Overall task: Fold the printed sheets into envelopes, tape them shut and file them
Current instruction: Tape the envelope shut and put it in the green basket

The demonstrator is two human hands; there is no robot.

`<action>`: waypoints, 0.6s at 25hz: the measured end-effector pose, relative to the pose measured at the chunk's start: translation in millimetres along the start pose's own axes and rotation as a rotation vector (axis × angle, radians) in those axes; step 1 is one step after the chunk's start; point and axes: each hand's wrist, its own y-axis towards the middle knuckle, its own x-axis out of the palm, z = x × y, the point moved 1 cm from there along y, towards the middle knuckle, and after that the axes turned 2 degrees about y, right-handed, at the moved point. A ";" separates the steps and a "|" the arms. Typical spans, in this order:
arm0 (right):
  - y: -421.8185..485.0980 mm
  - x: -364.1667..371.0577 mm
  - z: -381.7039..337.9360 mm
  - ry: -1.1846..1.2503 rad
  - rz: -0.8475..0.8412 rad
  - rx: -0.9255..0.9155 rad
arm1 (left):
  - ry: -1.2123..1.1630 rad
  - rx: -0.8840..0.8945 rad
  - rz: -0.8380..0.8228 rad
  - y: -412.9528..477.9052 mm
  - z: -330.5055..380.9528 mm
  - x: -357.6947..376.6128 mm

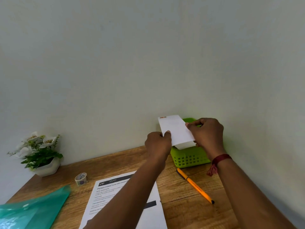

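Stage: filing, by the look of it. A folded envelope [176,131] is held in the air just above the green basket [189,158] at the back of the table [181,205].
Done: this one sheet is folded into a small flat rectangle. A small reddish mark at its top corner may be tape, but it is too small to tell.
Left to do: printed sheets [105,192] lie flat and unfolded near the front, so folding, taping and filing likely remain for them.
Left hand [157,143]: grip pinching the envelope's left edge, thumb on the front.
Right hand [207,132]: grip pinching the right edge, fingers curled.
Envelope: plain white paper, crisp edges, tilted.
Basket: bright green plastic, boxy, walls pierced with square holes. Something white shows under the envelope, unclear what.
Tape roll [80,179]: small patterned ring, left of the sheets.
Pen [194,185]: slim, orange, dark tip, lying right of them.
Folder [33,210]: translucent teal plastic, glossy.
Table: brown wood grain.
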 end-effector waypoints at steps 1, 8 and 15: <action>4.9 -3.8 2.7 -0.013 -0.001 0.018 | -0.001 -0.010 0.001 1.8 2.3 7.5; 24.3 -13.4 24.7 -0.225 0.030 -0.083 | 0.112 -0.079 -0.008 21.4 -1.4 37.6; 26.6 -8.5 38.1 -0.377 -0.011 -0.157 | 0.174 -0.055 0.033 24.2 -11.4 41.6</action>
